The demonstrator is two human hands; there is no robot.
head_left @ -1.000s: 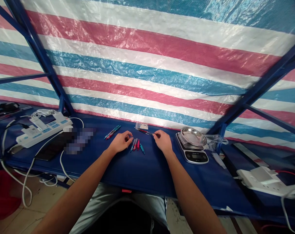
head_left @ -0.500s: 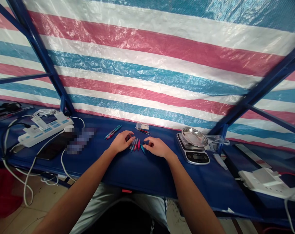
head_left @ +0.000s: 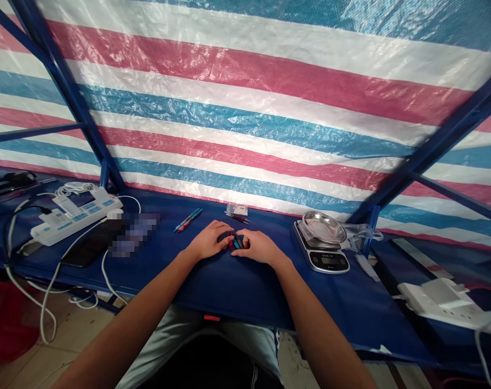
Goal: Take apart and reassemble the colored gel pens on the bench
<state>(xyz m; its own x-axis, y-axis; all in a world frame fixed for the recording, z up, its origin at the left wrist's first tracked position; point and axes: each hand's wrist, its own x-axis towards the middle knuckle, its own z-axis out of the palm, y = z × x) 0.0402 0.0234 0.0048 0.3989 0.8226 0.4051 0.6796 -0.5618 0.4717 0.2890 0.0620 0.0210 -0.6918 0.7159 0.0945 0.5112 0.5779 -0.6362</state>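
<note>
My left hand (head_left: 208, 241) and my right hand (head_left: 259, 247) sit close together on the blue table covering (head_left: 229, 292), their fingertips around a small group of coloured pens (head_left: 234, 243). The pens show red and teal between my fingers, and my hands hide most of them. Beyond my left hand lie a blue pen and a red pen (head_left: 187, 220). Behind the hands are several thin dark refills (head_left: 239, 218) and a small clear plastic bag (head_left: 236, 209).
To the right stands a digital kitchen scale (head_left: 320, 258) bearing a steel dish (head_left: 324, 227). On the left are a white power strip (head_left: 75, 222) with cables and a dark phone (head_left: 92, 243). A striped tarpaulin (head_left: 245, 108) on a blue metal frame rises behind the table.
Both hands have slid inward and now close around the group of pens, covering most of it. The refills, bag and scale have not moved.
</note>
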